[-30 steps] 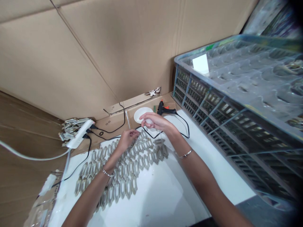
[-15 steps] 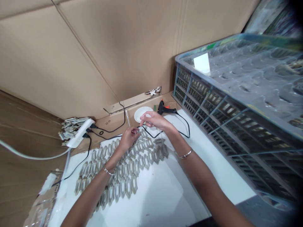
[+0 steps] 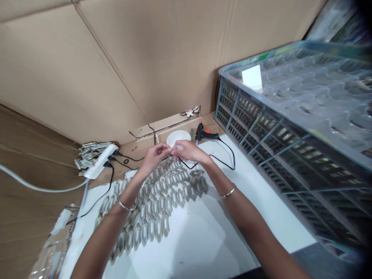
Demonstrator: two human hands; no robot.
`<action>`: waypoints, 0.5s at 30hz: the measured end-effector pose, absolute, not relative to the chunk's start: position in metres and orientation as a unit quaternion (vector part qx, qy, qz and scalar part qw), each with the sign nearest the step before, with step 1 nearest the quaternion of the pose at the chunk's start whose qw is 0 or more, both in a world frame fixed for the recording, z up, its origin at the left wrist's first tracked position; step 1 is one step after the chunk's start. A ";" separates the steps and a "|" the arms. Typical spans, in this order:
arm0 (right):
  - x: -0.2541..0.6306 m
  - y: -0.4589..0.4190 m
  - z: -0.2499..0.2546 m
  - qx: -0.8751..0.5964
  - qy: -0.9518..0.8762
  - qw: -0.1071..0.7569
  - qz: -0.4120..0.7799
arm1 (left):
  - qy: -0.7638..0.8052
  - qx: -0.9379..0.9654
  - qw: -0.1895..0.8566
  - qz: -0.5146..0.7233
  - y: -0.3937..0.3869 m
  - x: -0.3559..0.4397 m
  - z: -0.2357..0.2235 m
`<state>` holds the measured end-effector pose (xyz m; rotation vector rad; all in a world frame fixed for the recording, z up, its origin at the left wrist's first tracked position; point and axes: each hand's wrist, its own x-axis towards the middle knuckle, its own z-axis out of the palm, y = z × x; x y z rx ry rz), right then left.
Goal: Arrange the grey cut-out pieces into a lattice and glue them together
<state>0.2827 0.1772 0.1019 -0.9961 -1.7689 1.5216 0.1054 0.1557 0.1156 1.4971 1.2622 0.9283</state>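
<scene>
My left hand and my right hand meet at the fingertips above the far end of the white table. Both pinch at the same spot; whatever lies between the fingers is too small to make out. Below them, rows of grey, elongated frame-shaped pieces with pointed ends cover the table's left part. One such piece lies sideways near my right wrist. Just behind my right hand is a white round plate, partly covered by that hand. A black glue gun with orange parts rests to its right.
A large grey plastic crate stands along the right, a clear moulded tray on top. At left, a white power strip with black plugs leans by a pile of small pieces. Cardboard walls enclose the back; black cables cross the table.
My left hand has lifted off the grey pieces and moved up to join my right hand, so their fingertips now touch. The right hand has stayed near the plate.
</scene>
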 end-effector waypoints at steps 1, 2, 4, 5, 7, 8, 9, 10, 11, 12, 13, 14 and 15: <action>0.282 0.176 0.102 -0.376 -0.668 0.294 0.571 | 0.514 0.607 0.472 0.381 0.156 0.106 0.114; 0.281 0.176 0.102 -0.377 -0.670 0.291 0.570 | 0.513 0.605 0.474 0.383 0.157 0.106 0.113; 0.279 0.175 0.101 -0.377 -0.670 0.286 0.572 | 0.511 0.603 0.470 0.393 0.158 0.105 0.111; 0.279 0.175 0.101 -0.380 -0.669 0.285 0.572 | 0.511 0.603 0.465 0.399 0.159 0.104 0.110; 0.279 0.176 0.101 -0.398 -0.665 0.290 0.561 | 0.516 0.595 0.459 0.411 0.161 0.101 0.105; 0.281 0.178 0.101 -0.413 -0.661 0.296 0.552 | 0.519 0.589 0.461 0.414 0.162 0.100 0.101; 0.283 0.179 0.101 -0.428 -0.656 0.304 0.541 | 0.524 0.582 0.465 0.414 0.162 0.099 0.097; 0.286 0.181 0.101 -0.443 -0.651 0.312 0.532 | 0.530 0.577 0.470 0.408 0.163 0.098 0.091; 0.289 0.183 0.101 -0.453 -0.643 0.322 0.527 | 0.536 0.575 0.474 0.396 0.163 0.098 0.085; 0.292 0.185 0.101 -0.461 -0.634 0.331 0.526 | 0.542 0.577 0.478 0.381 0.162 0.098 0.078; 0.295 0.187 0.101 -0.467 -0.624 0.340 0.527 | 0.545 0.581 0.481 0.365 0.161 0.099 0.071; 0.298 0.189 0.101 -0.473 -0.614 0.347 0.529 | 0.548 0.587 0.482 0.350 0.160 0.100 0.065; 0.300 0.190 0.101 -0.480 -0.603 0.351 0.531 | 0.548 0.593 0.483 0.339 0.159 0.101 0.060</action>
